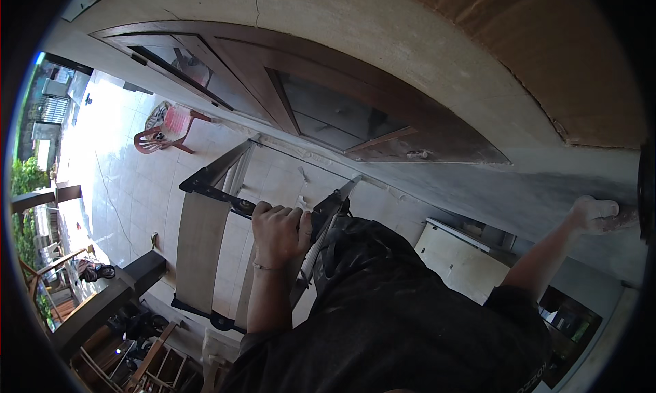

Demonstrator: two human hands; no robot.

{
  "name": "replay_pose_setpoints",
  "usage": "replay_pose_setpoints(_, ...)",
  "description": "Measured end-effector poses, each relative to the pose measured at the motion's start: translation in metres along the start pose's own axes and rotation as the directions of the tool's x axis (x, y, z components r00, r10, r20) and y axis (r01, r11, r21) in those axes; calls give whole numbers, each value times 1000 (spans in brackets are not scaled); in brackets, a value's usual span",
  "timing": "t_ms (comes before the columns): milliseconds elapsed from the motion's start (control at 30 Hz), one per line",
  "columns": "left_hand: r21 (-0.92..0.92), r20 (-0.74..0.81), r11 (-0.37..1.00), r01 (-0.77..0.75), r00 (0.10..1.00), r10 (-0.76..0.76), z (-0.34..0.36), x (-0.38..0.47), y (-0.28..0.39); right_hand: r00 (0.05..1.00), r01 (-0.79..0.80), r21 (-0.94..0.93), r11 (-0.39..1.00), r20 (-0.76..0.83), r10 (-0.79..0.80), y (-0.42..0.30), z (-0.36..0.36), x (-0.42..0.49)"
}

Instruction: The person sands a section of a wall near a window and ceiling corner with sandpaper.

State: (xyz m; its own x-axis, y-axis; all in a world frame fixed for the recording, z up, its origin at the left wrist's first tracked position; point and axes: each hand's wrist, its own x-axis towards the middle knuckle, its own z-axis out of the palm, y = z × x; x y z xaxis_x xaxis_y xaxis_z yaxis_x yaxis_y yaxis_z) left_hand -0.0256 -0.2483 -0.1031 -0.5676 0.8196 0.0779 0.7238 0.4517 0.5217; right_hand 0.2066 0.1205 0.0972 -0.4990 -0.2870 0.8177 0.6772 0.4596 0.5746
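My left hand is closed around the dark top bar of a folding stepladder, whose black hinges and pale panels show beside and below it. My body, in a dusty black shirt, is right beside the ladder. Out to the right, my right hand, white with dust, grips a brownish, dust-smeared handle-like object close to the wall. That object runs towards a black thing with a curved edge at the picture's rim. The black thing is mostly cut off, so its kind is unclear.
A brown wooden door with glass panes stands along the plastered wall. A red plastic chair sits on the tiled floor. Dark beams and a motorbike are at lower left. A pale panel is below my right arm.
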Motion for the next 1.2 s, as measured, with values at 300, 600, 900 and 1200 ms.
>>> replay_pose_setpoints(300, 47, -71, 999, -6, 997, 9, 1, 2, 1, 999, -36, 92, 995, -23, 38, -2, 0, 3)
replay_pose_setpoints(600, 75, 9, 996, 44, 999, -45, -5, 3, 9, 997, -72, 112, 991, 38, 68, 0, -3, -2)
replay_pose_setpoints(900, 46, -79, 999, -2, 997, 6, -3, 2, 4, 998, 15, 19, 1000, 56, -16, 6, -7, -2)
replay_pose_setpoints(1200, 170, -63, 986, 2, 998, 9, 11, -3, -6, 973, -192, -56, 980, 119, 198, -3, -8, -10)
